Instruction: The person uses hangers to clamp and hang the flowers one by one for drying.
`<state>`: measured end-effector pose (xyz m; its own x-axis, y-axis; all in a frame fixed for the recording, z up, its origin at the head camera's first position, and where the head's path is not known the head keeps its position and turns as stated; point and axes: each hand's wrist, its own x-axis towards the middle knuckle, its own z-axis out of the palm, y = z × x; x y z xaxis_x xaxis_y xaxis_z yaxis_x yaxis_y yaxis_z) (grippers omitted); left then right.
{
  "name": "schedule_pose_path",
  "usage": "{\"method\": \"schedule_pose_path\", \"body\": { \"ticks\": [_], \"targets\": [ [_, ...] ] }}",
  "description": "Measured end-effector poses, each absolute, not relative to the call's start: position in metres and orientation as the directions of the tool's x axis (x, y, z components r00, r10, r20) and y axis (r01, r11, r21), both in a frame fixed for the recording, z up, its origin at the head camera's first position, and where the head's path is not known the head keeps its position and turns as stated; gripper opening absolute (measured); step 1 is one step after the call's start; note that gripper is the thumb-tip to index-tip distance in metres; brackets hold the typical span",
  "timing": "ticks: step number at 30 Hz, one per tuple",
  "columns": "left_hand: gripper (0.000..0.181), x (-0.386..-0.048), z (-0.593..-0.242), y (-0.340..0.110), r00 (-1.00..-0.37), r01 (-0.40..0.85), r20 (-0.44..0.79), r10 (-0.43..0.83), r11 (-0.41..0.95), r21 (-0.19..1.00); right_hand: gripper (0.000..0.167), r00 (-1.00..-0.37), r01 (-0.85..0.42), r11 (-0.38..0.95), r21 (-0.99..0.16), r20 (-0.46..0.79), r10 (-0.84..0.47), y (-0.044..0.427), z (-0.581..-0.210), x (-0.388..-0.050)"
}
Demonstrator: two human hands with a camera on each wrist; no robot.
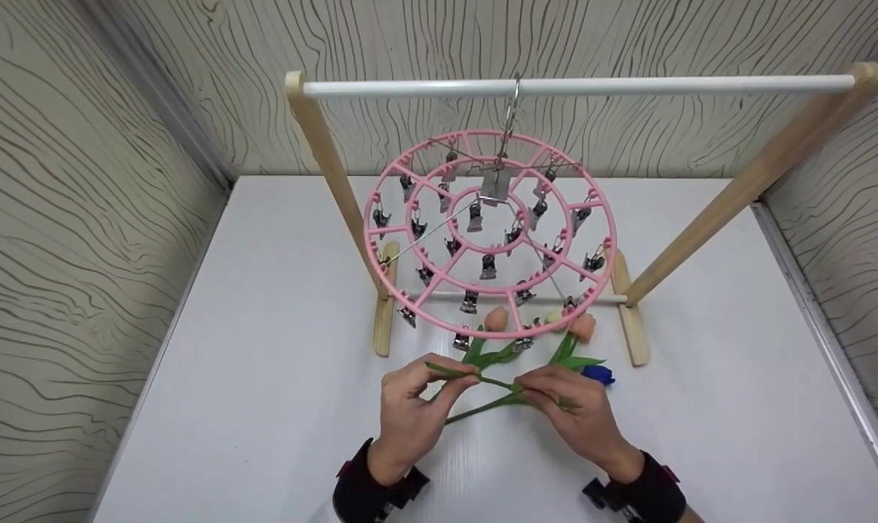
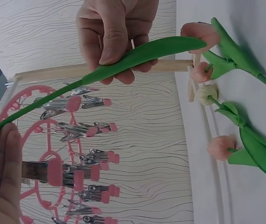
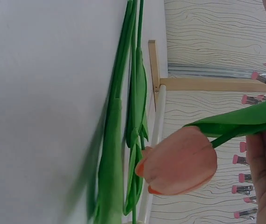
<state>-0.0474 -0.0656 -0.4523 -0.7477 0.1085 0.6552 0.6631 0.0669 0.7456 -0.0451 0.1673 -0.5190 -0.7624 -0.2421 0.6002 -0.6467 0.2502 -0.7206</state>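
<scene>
Over a white desk [image 1: 264, 327], the left grip [image 1: 413, 414] pinches a pink tulip's stem [image 2: 44, 103], the right grip [image 1: 576, 410] its leaf [image 2: 147, 51].

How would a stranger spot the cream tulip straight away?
Find the wooden stand, then the round pink hanger hung from its bar. Beyond the right hand, near the hanger's front edge, shows the cream bloom, paler than the peach blooms on either side.

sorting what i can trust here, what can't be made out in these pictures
- Held tulip's bloom: hidden in the head view, apparently by the right hand.
- Left hand: partly cut off by the left wrist view's left edge.
- Pink rack: cut off there too.
- Clips: too small in the head view to tell whether shut.
</scene>
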Motion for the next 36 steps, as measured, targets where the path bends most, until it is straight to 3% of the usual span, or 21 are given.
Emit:
{"method": "schedule_pose_path", "body": {
  "ticks": [6, 18, 26, 36],
  "targets": [
    [0.016, -0.052, -0.438, -0.072, -0.729, 0.682, 0.671, 0.131, 0.060, 0.729, 0.040, -0.728, -0.685, 0.272, -0.676, 0.647, -0.227, 0.170, -0.500, -0.048],
    [0.018, -0.060, -0.416, -0.080, -0.671, 0.736, 0.714, 0.199, 0.065, 0.674, 0.040, -0.673, -0.701, 0.367, -0.611, 0.737, -0.057, 0.174, -0.460, -0.056],
    [0.015, -0.066, -0.405, -0.084, -0.636, 0.766, 0.735, 0.235, 0.075, 0.638, 0.050, -0.742, -0.635, 0.415, -0.652, 0.665, -0.089, 0.166, -0.445, -0.060],
    [0.012, -0.073, -0.392, -0.089, -0.602, 0.790, 0.737, 0.308, 0.093, 0.607, 0.045, -0.838, -0.533, 0.430, -0.729, 0.525, -0.147, 0.154, -0.433, -0.066]
  ]
}}
